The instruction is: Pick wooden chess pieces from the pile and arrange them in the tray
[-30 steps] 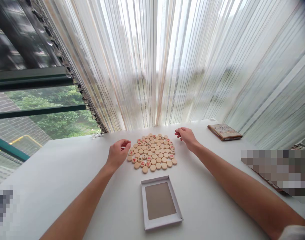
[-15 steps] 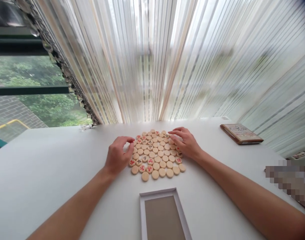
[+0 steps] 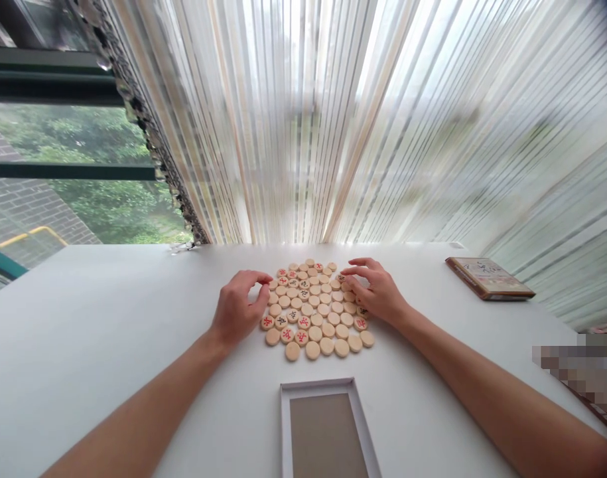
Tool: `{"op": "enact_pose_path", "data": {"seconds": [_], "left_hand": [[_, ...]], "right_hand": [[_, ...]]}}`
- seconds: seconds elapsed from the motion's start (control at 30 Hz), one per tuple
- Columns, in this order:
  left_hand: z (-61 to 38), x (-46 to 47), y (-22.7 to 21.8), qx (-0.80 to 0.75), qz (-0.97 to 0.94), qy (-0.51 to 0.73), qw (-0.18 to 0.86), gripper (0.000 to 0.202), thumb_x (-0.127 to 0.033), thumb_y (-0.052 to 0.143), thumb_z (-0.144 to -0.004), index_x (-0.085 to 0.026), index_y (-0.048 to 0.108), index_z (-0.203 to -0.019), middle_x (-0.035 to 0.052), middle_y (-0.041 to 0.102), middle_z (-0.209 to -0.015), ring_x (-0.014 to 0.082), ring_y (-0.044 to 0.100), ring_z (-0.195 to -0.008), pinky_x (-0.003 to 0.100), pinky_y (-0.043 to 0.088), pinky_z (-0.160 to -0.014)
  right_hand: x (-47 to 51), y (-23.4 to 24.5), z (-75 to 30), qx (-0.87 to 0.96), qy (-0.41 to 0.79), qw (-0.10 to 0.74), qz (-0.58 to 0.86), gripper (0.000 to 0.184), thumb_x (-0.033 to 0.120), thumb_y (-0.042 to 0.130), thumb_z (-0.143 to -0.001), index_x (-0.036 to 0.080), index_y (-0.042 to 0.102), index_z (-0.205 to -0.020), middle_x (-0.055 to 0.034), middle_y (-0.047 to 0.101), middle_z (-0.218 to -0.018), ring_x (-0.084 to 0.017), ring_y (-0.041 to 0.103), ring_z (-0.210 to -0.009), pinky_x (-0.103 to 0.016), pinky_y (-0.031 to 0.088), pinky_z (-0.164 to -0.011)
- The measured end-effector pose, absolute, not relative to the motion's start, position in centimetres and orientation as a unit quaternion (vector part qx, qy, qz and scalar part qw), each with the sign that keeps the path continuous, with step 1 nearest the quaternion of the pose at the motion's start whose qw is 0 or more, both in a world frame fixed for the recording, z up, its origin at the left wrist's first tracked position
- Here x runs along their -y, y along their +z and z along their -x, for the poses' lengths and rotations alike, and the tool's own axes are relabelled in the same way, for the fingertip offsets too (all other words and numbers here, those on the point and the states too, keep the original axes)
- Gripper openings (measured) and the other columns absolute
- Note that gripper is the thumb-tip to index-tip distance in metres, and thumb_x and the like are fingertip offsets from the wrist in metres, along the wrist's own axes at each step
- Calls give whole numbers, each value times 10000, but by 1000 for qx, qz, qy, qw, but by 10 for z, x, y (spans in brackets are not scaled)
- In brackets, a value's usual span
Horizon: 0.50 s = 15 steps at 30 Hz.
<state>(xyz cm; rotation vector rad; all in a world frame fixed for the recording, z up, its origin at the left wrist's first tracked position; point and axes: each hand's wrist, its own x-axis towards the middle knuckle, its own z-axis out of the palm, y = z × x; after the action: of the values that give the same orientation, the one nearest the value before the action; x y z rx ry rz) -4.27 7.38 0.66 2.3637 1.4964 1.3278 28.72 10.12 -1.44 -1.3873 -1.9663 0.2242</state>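
Observation:
Flat round wooden Chinese chess pieces (image 3: 328, 329) lie close together in one layer on the white table. Most show plain faces; several carry red or black characters. At the cluster's left edge is my left hand (image 3: 237, 305), its fingers curved and its thumb apart from the index finger, with nothing visible between them. My right hand (image 3: 377, 289) rests over the right edge, fingers spread. Its fingertips are at a black-marked piece (image 3: 341, 278), though whether they touch it I cannot tell. The right hand partly covers some pieces.
Nearer to me lies an open shallow box tray (image 3: 326, 431) with a grey-brown bottom. A closed brown box or book (image 3: 489, 277) sits at the far right of the table (image 3: 109, 332). String curtains (image 3: 303, 133) hang behind, beside a window at left.
My view has shifted slightly, moving the scene to the right. My right hand has drawn a little right and toward me, and the black-marked piece at its fingertips sits slightly farther out.

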Motion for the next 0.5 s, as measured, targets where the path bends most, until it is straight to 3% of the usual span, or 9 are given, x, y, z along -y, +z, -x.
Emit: {"op": "enact_pose_path", "data": {"seconds": [0.1, 0.37, 0.5], "left_hand": [[42, -73, 7, -482, -764, 428, 23, 183, -214, 566, -943, -189, 746, -966, 58, 794, -957, 230, 720, -907, 345, 584, -878], [41, -74, 7, -470, -771, 429, 24, 190, -219, 565, -946, -173, 749, -961, 71, 789, -955, 237, 719, -918, 359, 571, -894], [41, -74, 7, -471, -770, 430, 21, 193, -217, 560, -942, -175, 748, -954, 71, 791, -951, 239, 719, -914, 359, 572, -886]], "right_hand": [[-106, -16, -287, 758, 93, 345, 546, 295, 348, 587, -1002, 261, 802, -1185, -141, 641, -1370, -345, 587, -1297, -544, 476, -1106], [-110, -12, -284, 754, 108, 304, 572, 219, 340, 651, -949, 233, 824, -1030, -152, 638, -1354, -355, 564, -1330, -540, 428, -1142], [-108, -10, -285, 747, 114, 304, 581, 222, 349, 682, -927, 233, 827, -1048, -163, 631, -1369, -371, 549, -1345, -558, 420, -1138]]}}
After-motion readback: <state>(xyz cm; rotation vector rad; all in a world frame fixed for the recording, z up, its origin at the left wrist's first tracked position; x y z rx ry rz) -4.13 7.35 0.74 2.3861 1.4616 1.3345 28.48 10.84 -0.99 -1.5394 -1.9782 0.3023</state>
